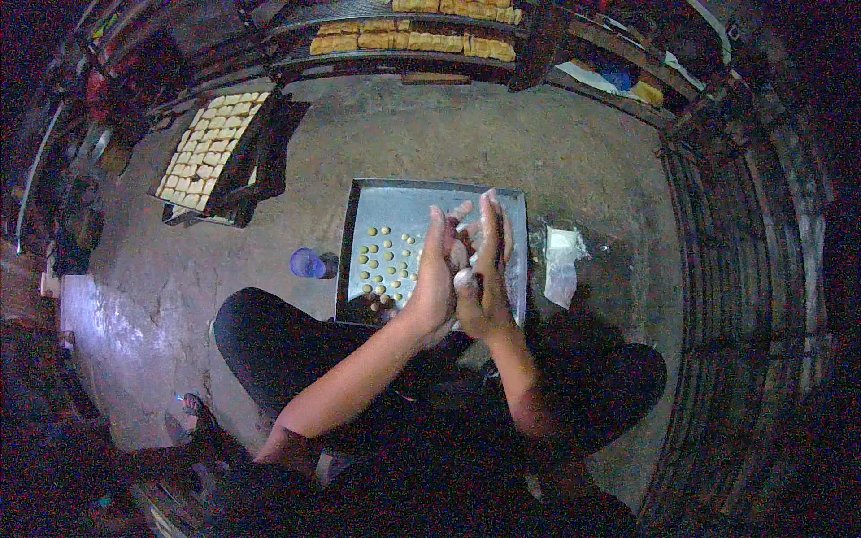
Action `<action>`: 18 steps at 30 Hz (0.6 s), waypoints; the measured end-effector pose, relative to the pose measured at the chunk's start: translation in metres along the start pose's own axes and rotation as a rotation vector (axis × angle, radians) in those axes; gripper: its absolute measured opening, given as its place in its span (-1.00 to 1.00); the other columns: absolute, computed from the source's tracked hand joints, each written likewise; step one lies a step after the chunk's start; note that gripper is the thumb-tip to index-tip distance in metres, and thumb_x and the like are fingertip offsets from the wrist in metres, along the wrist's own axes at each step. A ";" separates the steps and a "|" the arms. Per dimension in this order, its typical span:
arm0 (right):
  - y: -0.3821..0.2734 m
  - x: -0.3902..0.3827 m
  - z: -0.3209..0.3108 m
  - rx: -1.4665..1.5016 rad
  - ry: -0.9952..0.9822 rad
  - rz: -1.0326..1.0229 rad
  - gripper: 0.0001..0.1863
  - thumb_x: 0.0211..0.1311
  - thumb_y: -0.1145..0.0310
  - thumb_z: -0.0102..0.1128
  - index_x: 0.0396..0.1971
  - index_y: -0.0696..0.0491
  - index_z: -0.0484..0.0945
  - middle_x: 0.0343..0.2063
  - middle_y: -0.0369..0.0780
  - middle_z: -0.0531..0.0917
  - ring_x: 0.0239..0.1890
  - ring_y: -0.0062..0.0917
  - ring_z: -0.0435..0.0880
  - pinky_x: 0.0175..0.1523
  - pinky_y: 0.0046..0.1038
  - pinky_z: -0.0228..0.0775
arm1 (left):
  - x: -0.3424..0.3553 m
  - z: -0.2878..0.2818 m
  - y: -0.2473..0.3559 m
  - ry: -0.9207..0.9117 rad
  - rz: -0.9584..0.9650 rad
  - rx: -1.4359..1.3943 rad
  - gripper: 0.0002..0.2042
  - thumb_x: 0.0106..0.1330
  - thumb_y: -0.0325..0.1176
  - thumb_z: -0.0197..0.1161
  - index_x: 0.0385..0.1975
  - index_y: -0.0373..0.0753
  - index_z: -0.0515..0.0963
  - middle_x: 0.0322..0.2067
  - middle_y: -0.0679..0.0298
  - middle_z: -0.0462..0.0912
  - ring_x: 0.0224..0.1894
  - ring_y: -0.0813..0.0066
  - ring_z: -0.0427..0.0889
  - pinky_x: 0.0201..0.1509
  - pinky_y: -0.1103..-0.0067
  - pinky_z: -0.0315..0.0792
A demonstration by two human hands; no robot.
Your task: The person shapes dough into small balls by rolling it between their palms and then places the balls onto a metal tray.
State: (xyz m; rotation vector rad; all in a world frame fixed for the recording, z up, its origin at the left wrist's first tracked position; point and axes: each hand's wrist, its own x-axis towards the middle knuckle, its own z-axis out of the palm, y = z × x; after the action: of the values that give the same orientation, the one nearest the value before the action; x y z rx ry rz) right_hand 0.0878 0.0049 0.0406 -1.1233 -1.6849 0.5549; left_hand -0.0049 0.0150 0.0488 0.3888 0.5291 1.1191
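Observation:
My left hand [433,278] and my right hand [489,282] are raised over a shallow metal tray [395,202], palms facing each other with the fingers stretched out. White powder, like flour, coats the fingers and the right thumb. The palms come close together near their base; whether a small piece lies between them is hidden. On the tray's left half sit several small, round, pale dough balls [374,263], spaced apart. The hands cover much of the tray's right side.
A blue-purple plastic cup [307,263] stands left of the tray, and a white plastic bag [561,273] with spilled powder lies right. Trays of pale dough pieces [215,143] are stacked far left. Browned loaves [413,43] fill the far shelves. Dark slats [744,296] line the right.

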 end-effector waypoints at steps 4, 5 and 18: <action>-0.018 -0.011 0.017 -0.107 -0.058 -0.261 0.13 0.28 -0.52 -0.50 0.44 0.27 0.00 0.47 0.12 0.01 0.50 0.02 -0.05 0.53 -0.01 -0.40 | 0.013 -0.035 -0.005 -0.023 0.113 0.071 -0.30 0.48 0.25 -0.14 0.44 -0.10 0.10 0.42 0.15 0.20 0.42 0.14 0.24 0.44 0.27 0.22; -0.019 -0.009 0.017 -0.145 -0.056 -0.327 0.13 0.27 -0.52 -0.51 0.44 0.26 0.01 0.47 0.12 0.02 0.50 0.02 -0.04 0.52 0.01 -0.41 | 0.007 -0.036 -0.007 -0.095 0.171 0.224 -0.29 0.47 0.25 -0.13 0.46 -0.09 0.07 0.44 0.16 0.15 0.44 0.14 0.21 0.45 0.27 0.21; -0.014 -0.014 0.014 -0.115 -0.093 -0.040 0.09 0.30 -0.49 -0.53 0.46 0.23 -0.02 0.47 0.10 0.04 0.51 0.02 -0.07 0.52 0.02 -0.41 | 0.006 -0.012 0.004 0.063 0.036 -0.092 -0.32 0.48 0.26 -0.18 0.41 -0.12 0.15 0.36 0.10 0.30 0.41 0.09 0.27 0.44 0.18 0.19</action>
State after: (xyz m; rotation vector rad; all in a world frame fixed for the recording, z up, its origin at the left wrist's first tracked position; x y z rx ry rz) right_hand 0.0702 -0.0121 0.0390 -1.1583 -1.8352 0.4971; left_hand -0.0129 0.0228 0.0398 0.2848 0.5260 1.1886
